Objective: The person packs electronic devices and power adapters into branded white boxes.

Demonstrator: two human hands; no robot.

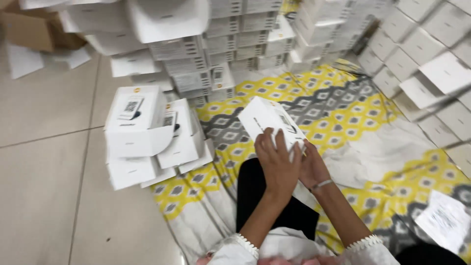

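White box (267, 122) (flat, tilted) is held above the yellow patterned mat (338, 105); left hand (277, 164) and right hand (311, 167) both clasp its near edge. Stacked white boxes (142, 132) sit nearby.

I see a white box (267, 122) of smooth matt cardboard; the floor cloth (338, 105) beneath is woven fabric — yellow-grey, wrinkled; the floor tiles (44, 162) are glossy ceramic — faintly reflective.

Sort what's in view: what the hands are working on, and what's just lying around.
In hand:
- white box
- left hand
- right hand

Lying about:
- small box stack
- box wall
- paper sheet
- patterned cloth
- cardboard box
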